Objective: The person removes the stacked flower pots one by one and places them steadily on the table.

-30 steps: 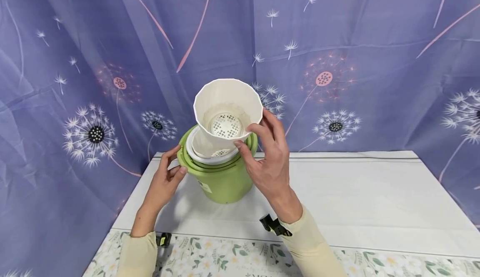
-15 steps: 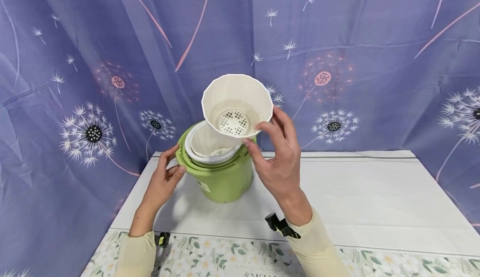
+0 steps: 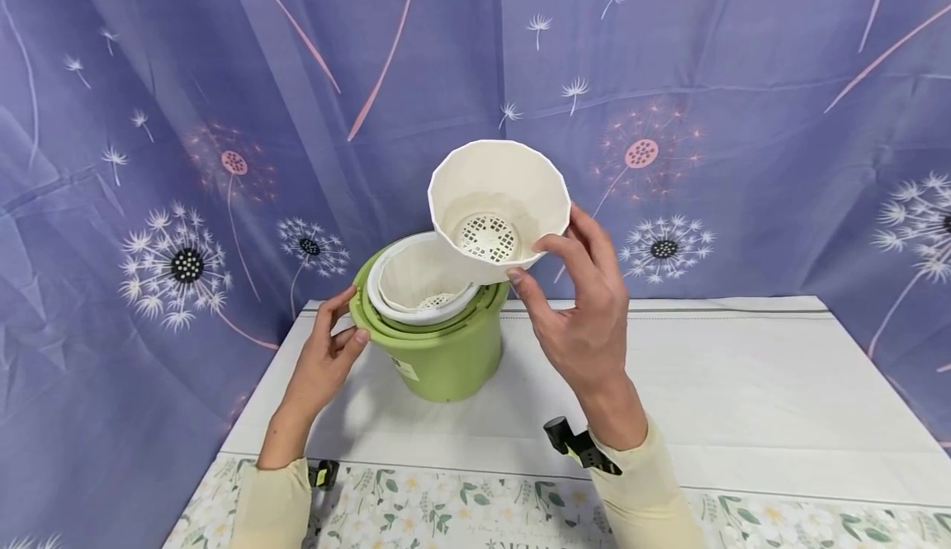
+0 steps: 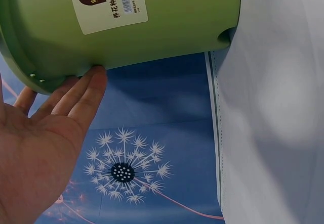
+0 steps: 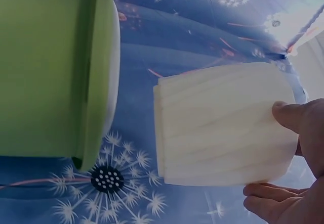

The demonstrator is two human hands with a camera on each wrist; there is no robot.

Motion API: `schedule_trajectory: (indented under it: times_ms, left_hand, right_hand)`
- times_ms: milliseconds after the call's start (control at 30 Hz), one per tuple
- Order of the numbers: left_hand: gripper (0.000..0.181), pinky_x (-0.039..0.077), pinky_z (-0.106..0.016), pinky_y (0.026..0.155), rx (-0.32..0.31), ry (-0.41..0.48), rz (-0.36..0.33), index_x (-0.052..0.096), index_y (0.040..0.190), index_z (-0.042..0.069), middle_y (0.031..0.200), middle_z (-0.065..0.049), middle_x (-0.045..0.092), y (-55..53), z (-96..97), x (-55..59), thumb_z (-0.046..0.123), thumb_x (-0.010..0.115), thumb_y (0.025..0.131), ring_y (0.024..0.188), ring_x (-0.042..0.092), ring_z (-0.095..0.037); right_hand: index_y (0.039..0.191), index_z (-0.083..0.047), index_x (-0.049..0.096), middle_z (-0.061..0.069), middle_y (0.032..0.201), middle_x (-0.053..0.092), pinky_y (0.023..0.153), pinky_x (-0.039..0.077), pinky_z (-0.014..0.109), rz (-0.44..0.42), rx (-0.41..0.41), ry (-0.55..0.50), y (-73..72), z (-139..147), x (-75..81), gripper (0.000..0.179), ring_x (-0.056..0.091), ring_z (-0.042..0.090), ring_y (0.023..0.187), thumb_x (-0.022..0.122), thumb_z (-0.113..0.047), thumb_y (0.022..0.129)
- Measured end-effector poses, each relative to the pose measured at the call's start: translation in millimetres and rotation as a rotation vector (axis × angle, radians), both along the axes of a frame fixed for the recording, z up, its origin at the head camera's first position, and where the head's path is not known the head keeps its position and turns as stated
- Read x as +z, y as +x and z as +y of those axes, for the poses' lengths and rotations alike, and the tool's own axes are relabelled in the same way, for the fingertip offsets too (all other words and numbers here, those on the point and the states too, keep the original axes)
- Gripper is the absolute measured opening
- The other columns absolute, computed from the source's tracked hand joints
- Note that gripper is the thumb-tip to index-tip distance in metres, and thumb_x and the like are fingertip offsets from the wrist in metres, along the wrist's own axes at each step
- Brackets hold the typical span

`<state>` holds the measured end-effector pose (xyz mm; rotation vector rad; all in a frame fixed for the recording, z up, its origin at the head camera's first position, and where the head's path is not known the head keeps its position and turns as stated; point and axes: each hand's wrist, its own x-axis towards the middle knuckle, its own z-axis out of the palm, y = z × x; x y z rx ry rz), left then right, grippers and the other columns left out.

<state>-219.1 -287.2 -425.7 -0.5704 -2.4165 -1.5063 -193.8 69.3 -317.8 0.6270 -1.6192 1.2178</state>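
Note:
My right hand [image 3: 590,330] pinches the rim of a white plastic flowerpot [image 3: 505,173], thumb outside and a finger inside. The flowerpot is tilted, its mouth facing me and its perforated bottom showing. In the right wrist view its faceted side [image 5: 223,128] hangs apart from the green flowerpot [image 5: 40,72]. That green flowerpot [image 3: 453,363] stands upright on the table, with another green rim and white flowerpots [image 3: 409,272] nested inside. My left hand [image 3: 323,367] holds its left rim. In the left wrist view, the fingers [image 4: 91,90] lie against the wall below the rim.
A white table surface [image 3: 728,392] extends to the right. Along the near edge lies a floral-print cloth [image 3: 446,508]. Behind hangs a purple dandelion curtain [image 3: 713,54], which also borders the left side. A label [image 4: 114,4] is stuck to the green flowerpot.
My right hand has moved the white flowerpot to the right and slightly up, uncovering more of the nested white flowerpots. My left hand has stayed on the green rim.

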Motion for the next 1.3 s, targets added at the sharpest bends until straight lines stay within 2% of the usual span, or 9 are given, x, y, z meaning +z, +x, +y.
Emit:
schedule_trajectory:
  times_ms: [300, 533, 667, 1000, 1300]
  left_hand:
    - [0.067, 0.049, -0.015, 0.102, -0.023, 0.008, -0.006, 0.025, 0.169, 0.024, 0.164, -0.017, 0.038, -1.0, 2.3, 1.2, 0.009, 0.056, 0.112, 0.129, 0.06, -0.002]
    - [0.067, 0.05, -0.014, 0.1, 0.01, -0.008, -0.009, 0.026, 0.169, 0.023, 0.163, -0.019, 0.04, 1.4, -1.4, 0.2, 0.009, 0.057, 0.111, 0.127, 0.061, -0.003]
    - [0.067, 0.05, -0.014, 0.099, 0.003, 0.001, -0.004, 0.027, 0.169, 0.022, 0.162, -0.019, 0.04, 0.8, -1.1, 0.5, 0.008, 0.057, 0.111, 0.126, 0.061, 0.0]
    - [0.067, 0.049, -0.012, 0.099, 0.016, -0.01, -0.009, 0.026, 0.169, 0.021, 0.163, -0.021, 0.039, 2.0, -0.9, 1.0, 0.009, 0.057, 0.111, 0.123, 0.06, 0.006]
    - [0.067, 0.05, -0.013, 0.099, 0.009, -0.002, -0.007, 0.026, 0.169, 0.02, 0.162, -0.021, 0.039, 0.8, 0.9, 1.1, 0.008, 0.057, 0.111, 0.124, 0.06, 0.005]
  right_hand:
    - [0.105, 0.004, 0.071, 0.023, 0.147, 0.059, 0.112, 0.049, 0.043, -0.03, -0.076, 0.014, -0.5, 19, 2.8, 0.026, 0.062, 0.036, 0.131, 0.087, -0.008, 0.088]
    - [0.102, 0.003, 0.071, 0.022, 0.145, 0.061, 0.111, 0.048, 0.044, -0.054, -0.115, 0.027, -1.5, 29, -0.4, 0.026, 0.062, 0.035, 0.13, 0.089, -0.007, 0.085]
    - [0.1, 0.003, 0.071, 0.021, 0.144, 0.063, 0.11, 0.049, 0.048, -0.065, -0.149, 0.053, -3.8, 38, -0.3, 0.025, 0.061, 0.035, 0.132, 0.089, -0.007, 0.085]
    - [0.097, 0.0, 0.075, 0.02, 0.143, 0.064, 0.107, 0.05, 0.056, -0.15, -0.21, 0.12, -5.6, 53, -5.4, 0.025, 0.061, 0.036, 0.133, 0.093, -0.007, 0.081]
    - [0.094, -0.002, 0.076, 0.02, 0.137, 0.067, 0.106, 0.05, 0.059, -0.229, -0.261, 0.185, -7.2, 65, -7.6, 0.029, 0.065, 0.039, 0.127, 0.097, -0.009, 0.077]
